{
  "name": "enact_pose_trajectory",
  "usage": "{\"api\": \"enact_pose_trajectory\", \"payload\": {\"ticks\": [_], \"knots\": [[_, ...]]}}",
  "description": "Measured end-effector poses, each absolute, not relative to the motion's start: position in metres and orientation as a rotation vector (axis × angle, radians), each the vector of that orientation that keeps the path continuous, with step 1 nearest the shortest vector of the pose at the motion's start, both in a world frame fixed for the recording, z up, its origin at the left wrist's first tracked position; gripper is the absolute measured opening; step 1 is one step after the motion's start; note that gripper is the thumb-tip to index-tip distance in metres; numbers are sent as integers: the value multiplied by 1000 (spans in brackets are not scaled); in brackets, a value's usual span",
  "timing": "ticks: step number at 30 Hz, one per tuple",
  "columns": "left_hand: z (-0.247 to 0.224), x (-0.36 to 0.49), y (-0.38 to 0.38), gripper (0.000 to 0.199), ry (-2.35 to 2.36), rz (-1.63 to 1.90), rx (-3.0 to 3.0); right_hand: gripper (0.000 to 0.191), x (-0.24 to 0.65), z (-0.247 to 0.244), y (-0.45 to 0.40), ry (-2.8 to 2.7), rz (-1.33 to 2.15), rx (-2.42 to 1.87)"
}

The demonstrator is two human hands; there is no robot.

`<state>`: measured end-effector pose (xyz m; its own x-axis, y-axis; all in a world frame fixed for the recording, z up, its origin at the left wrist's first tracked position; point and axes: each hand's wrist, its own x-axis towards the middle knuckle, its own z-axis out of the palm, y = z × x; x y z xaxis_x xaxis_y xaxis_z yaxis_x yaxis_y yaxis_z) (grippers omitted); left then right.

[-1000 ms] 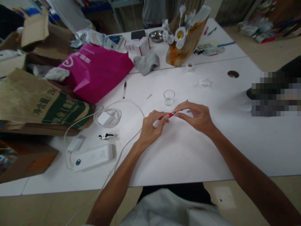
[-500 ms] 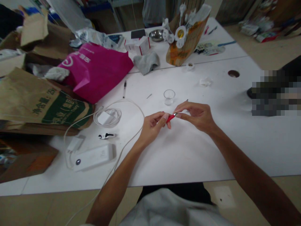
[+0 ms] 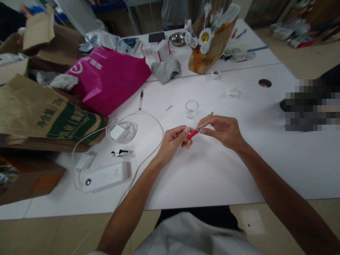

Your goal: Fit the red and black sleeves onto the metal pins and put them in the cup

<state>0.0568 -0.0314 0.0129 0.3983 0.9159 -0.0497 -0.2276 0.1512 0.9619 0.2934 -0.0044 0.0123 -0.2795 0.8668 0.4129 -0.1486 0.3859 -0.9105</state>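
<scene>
Both hands meet over the white table (image 3: 209,177). My left hand (image 3: 174,140) is closed on the red barrel of a slim pen-like object (image 3: 192,134). At its silvery upper end, the thumb and fingertips of my right hand (image 3: 223,130) pinch it. A thin dark tip (image 3: 211,113) sticks out behind the right fingers; what it belongs to is hidden. Just beyond the hands stands a small clear glass cup (image 3: 191,109), and a small thin metallic piece (image 3: 169,108) lies to its left.
Coiled white cable (image 3: 121,131), a power bank (image 3: 105,177) and a black-and-white clipper (image 3: 120,153) lie at left. Behind them are a pink bag (image 3: 111,78) and cardboard boxes. Farther back stands a brown paper bag (image 3: 203,62). A blurred dark shape is at right.
The left fingers have shifted slightly along the red object, so more of its barrel shows. My right hand keeps nearly the same pinch, and the view has moved very slightly.
</scene>
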Motion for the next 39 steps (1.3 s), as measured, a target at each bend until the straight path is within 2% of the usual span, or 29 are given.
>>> {"api": "enact_pose_trajectory", "payload": {"ticks": [32,39], "knots": [[8,59,-32,30,718,950,1118,14,289,14,-7,-1519,1126,-703],[13,64,-33,38,813,982,1019,14,288,13,-7,-1525,1133,-711]]}}
